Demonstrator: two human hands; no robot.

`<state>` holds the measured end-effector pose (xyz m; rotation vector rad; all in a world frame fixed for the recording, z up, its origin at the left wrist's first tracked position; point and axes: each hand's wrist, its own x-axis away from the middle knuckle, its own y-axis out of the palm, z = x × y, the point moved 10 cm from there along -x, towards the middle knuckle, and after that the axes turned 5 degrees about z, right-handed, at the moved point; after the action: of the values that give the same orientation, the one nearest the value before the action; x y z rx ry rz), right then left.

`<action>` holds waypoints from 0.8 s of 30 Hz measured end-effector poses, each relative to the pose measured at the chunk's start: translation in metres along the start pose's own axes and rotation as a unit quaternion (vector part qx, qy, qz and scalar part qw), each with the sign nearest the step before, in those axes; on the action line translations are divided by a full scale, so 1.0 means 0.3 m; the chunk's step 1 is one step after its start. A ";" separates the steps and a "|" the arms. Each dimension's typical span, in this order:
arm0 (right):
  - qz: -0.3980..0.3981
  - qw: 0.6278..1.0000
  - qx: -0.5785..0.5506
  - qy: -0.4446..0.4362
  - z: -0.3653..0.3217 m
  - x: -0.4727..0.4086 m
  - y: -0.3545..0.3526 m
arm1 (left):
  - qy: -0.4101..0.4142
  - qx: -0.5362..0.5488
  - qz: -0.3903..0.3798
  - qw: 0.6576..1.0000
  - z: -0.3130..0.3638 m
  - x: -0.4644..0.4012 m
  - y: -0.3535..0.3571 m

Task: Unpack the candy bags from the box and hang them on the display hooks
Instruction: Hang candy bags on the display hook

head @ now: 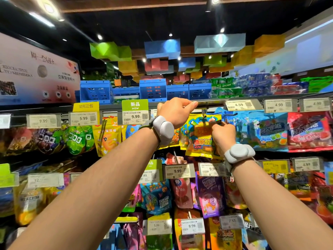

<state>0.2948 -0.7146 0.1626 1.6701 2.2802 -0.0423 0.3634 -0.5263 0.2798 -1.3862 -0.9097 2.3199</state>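
At the far left a pale promotional banner (pixel 38 69) hangs above the display. Below it, along the top rail, sit a 9.99 price tag (pixel 42 121) and a 5.99 price tag (pixel 83 118) topped by a yellow sign (pixel 86 106). Green grape-candy bags (pixel 78 138) and a yellow gummy bag (pixel 106 137) hang under these. Blue plastic crates (pixel 96 91) stand on the top shelf behind.

Next comes a green "NEW" sign (pixel 135 105) over another 9.99 price tag (pixel 134 117). Just beside it the left hand (pixel 175 110) is raised to the rail, thumb and forefinger pinched together on a flipped-up label holder (pixel 210 102) at its left end. A grey wrist device (pixel 163 129) wraps that forearm.

The candy bag (pixel 200 134), yellow with orange print and the word MINI, hangs just below the rail between the two hands. The right hand (pixel 223 137) grips its right edge near the top, fingers curled round the packet, and wears a matching wrist band (pixel 238 152). Whether the bag's hole is already on the hook (pixel 204 116) cannot be told.

Further right hang blue candy bags (pixel 270 130) and red candy bags (pixel 309 130), under a 4.59 tag (pixel 239 105) and a 4.99 tag (pixel 279 105). Lower rows carry more packets, among them a purple bag (pixel 210 197).
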 end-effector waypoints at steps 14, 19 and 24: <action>-0.043 0.970 0.235 -0.038 -0.013 -0.027 0.065 | 0.002 -0.005 -0.018 1.000 -0.018 -0.003 -0.005; 0.013 0.975 0.218 -0.043 -0.009 0.007 0.000 | 0.012 -0.001 -0.019 1.000 -0.019 -0.005 0.005; 0.050 0.980 0.182 -0.061 -0.012 0.051 -0.098 | 0.074 -0.062 -0.029 0.995 -0.008 0.006 0.009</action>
<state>0.2624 -0.7092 0.1572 1.8945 2.1886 -0.5560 0.3648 -0.5264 0.2759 -1.5367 -1.0485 2.1172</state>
